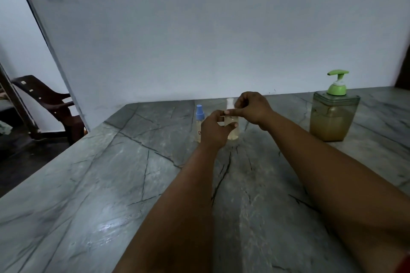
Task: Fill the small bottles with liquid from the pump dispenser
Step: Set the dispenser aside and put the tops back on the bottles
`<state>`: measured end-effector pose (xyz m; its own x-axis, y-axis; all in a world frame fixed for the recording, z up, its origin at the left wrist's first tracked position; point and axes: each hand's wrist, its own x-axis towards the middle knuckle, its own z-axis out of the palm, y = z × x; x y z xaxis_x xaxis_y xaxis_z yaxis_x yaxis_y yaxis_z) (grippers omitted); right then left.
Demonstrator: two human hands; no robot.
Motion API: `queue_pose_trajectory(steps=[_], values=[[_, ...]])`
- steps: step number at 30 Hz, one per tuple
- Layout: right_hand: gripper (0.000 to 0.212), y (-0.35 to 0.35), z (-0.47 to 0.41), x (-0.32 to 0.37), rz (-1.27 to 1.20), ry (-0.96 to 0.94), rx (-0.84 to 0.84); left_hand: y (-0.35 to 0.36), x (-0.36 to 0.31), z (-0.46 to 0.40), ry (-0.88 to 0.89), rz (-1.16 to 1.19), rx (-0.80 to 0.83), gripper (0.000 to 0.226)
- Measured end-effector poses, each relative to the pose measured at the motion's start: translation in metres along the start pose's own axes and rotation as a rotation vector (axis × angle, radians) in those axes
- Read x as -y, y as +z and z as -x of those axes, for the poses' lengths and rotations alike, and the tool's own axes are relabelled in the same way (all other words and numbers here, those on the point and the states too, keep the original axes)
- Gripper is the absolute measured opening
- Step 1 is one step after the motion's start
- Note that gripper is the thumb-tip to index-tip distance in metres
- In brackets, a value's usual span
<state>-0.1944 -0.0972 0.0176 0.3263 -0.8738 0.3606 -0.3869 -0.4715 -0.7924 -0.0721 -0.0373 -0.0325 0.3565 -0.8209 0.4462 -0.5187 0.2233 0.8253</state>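
Note:
A small clear bottle with yellowish liquid and a white cap stands on the grey marble table near its far edge. My left hand grips its body from the left. My right hand pinches it at the neck, just below the white cap. A second small bottle with a blue cap stands just left of my left hand, partly hidden by it. The pump dispenser, a clear square container with a green pump and brownish-yellow liquid, stands at the far right of the table.
A pale wall runs close behind the table's far edge. A dark brown chair stands on the floor beyond the table's left edge. A white door frame leans across the upper left.

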Motion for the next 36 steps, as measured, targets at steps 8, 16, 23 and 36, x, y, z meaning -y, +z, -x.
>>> queue_pose_trajectory(steps=[8, 16, 23, 36], values=[[0.028, -0.001, -0.001, 0.000, -0.056, -0.023, 0.076, 0.000, -0.007, 0.002, 0.001, -0.041, 0.014, 0.037], [0.031, -0.003, 0.001, 0.000, -0.070, -0.013, 0.064, 0.001, -0.021, 0.003, 0.094, -0.305, 0.043, 0.036], [0.081, -0.011, 0.004, 0.011, -0.205, 0.279, 0.315, -0.038, -0.058, 0.009, 0.176, -0.407, -0.093, 0.074], [0.062, 0.033, 0.025, 0.004, 0.187, 0.167, 0.101, -0.056, -0.002, 0.011, -0.261, -0.286, 0.027, 0.030]])
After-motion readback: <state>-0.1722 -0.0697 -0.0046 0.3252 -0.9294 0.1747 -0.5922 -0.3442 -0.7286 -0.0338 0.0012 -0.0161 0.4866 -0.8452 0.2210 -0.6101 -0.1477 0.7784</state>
